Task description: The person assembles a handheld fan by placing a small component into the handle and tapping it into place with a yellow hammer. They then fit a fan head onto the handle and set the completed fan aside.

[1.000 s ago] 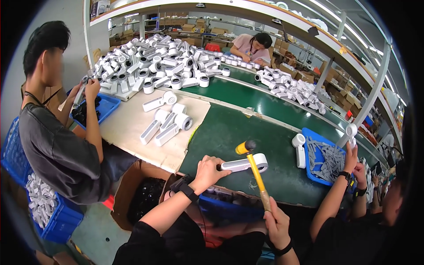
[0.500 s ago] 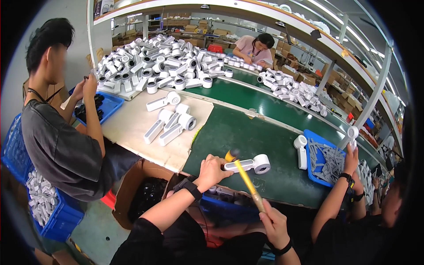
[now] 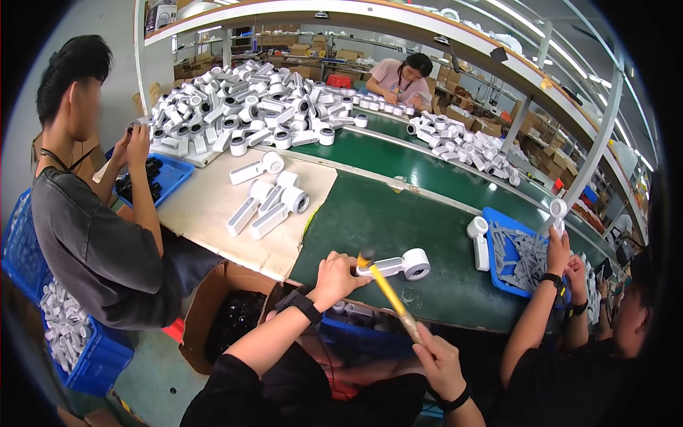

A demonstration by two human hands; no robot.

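My left hand (image 3: 336,276) is closed on the handle end of a white handheld fan body (image 3: 416,264), which lies on the green worktop with its round head pointing right. In my right hand (image 3: 442,364) is the wooden grip of a yellow-handled mallet (image 3: 393,297), slanting up and left. The mallet's dark and yellow head is over the handle end of the fan body, close to my left fingertips. Whether it touches the fan body, I cannot tell.
Several similar fan bodies (image 3: 270,203) lie on the beige sheet (image 3: 192,220) at left, with a large heap behind. At right, a blue tray (image 3: 509,286) holds grey strips, beside a co-worker's hands (image 3: 558,250). Another co-worker (image 3: 92,235) sits at left, near an open carton (image 3: 193,313).
The mallet head has come down a little toward the fan body's handle. My left hand keeps its hold. The whole view has shifted slightly. The co-worker's raised fan body at right is a bit lower.
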